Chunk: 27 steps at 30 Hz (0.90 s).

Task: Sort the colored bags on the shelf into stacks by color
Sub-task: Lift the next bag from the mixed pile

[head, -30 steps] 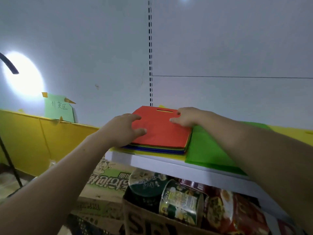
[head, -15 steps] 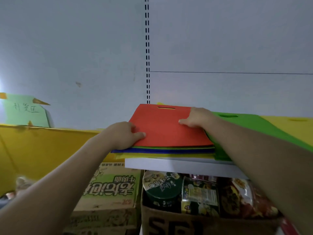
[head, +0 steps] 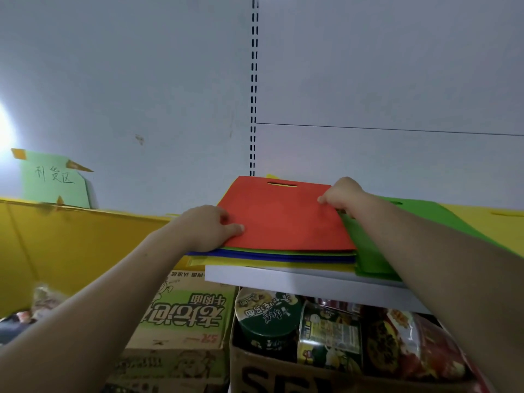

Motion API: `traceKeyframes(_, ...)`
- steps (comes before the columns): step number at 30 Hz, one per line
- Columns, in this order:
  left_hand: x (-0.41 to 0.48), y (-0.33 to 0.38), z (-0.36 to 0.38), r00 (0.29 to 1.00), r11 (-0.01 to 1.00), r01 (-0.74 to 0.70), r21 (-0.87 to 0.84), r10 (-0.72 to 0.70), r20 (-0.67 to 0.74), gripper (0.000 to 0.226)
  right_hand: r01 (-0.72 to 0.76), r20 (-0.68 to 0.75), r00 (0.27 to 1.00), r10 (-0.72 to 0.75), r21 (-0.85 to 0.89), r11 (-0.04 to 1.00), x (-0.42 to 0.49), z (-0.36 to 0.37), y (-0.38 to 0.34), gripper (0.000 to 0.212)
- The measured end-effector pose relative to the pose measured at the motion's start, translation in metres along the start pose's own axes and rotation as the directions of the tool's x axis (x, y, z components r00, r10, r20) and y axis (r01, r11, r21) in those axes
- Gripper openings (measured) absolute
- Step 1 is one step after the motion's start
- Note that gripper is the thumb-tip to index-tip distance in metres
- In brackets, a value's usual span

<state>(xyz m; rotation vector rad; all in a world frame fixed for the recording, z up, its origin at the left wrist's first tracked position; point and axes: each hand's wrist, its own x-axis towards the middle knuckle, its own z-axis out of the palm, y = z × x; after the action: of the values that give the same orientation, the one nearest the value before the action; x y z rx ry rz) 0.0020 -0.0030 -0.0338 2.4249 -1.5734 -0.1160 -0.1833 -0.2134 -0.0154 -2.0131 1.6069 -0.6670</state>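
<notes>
Left of the red bag (head: 283, 219), the left hand (head: 204, 228) is broad and rounded, with short fingers and a thumbnail (head: 241, 228) trimmed close and pale at the tip. The left forearm (head: 113, 293), below and left of the bag, is bare along its whole visible length (a small dark spot (head: 146, 254) sits a little way back from the wrist), smooth and full. At the bag's right edge the right hand (head: 344, 195) is likewise plump, its knuckles soft and barely marked. The right forearm (head: 439, 265), below and right of the bag, is bare too, thick and smooth as far as it shows.
</notes>
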Motion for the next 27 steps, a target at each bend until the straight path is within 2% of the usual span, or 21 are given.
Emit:
traceKeyframes(3,0.000,-0.002,0.001,1.000,1.000,-0.002,-0.006,0.002,-0.013,0.066,-0.026,0.017,1.000,0.024,0.166,0.986,-0.002,-0.001,0.002,0.030)
traceKeyframes(5,0.000,-0.004,0.002,1.000,1.000,-0.002,-0.020,0.002,-0.012,0.066,-0.037,0.009,0.999,0.035,0.264,0.964,-0.004,-0.001,0.001,0.012)
traceKeyframes(6,0.000,-0.005,0.002,1.000,1.000,-0.004,-0.024,0.004,-0.012,0.067,-0.042,0.000,0.999,0.044,0.280,0.959,-0.006,-0.002,0.000,0.011)
traceKeyframes(8,0.000,-0.007,0.002,1.000,1.000,-0.009,-0.029,0.009,-0.018,0.067,-0.036,-0.026,0.999,0.044,0.248,0.968,-0.008,-0.001,0.000,0.023)
traceKeyframes(10,0.000,-0.008,0.002,1.000,0.999,-0.016,-0.036,0.015,-0.028,0.068,-0.013,-0.081,0.996,0.031,0.218,0.976,-0.010,-0.001,0.002,0.026)
traceKeyframes(15,-0.002,-0.009,0.005,0.999,0.996,-0.027,-0.084,0.023,-0.049,0.066,0.147,-0.103,0.987,-0.124,0.261,0.954,-0.015,0.001,0.005,0.007)
traceKeyframes(18,-0.002,-0.010,0.004,0.998,0.994,-0.037,-0.101,0.031,-0.055,0.065,0.228,-0.226,0.959,-0.174,0.244,0.943,-0.016,0.000,0.004,0.007)
traceKeyframes(20,-0.002,-0.011,0.004,0.997,0.991,-0.044,-0.130,0.036,-0.061,0.067,0.301,-0.305,0.931,-0.199,0.338,0.892,-0.020,-0.003,0.002,0.006)
traceKeyframes(23,-0.004,-0.012,0.004,0.996,0.977,-0.047,-0.206,0.030,-0.086,0.070,0.374,-0.353,0.914,-0.200,0.542,0.753,-0.031,-0.011,-0.001,0.004)
traceKeyframes(27,-0.010,-0.012,0.002,0.979,0.930,-0.097,-0.354,0.024,-0.205,0.073,0.412,-0.435,0.891,-0.130,0.653,0.635,-0.045,-0.028,-0.006,0.012)
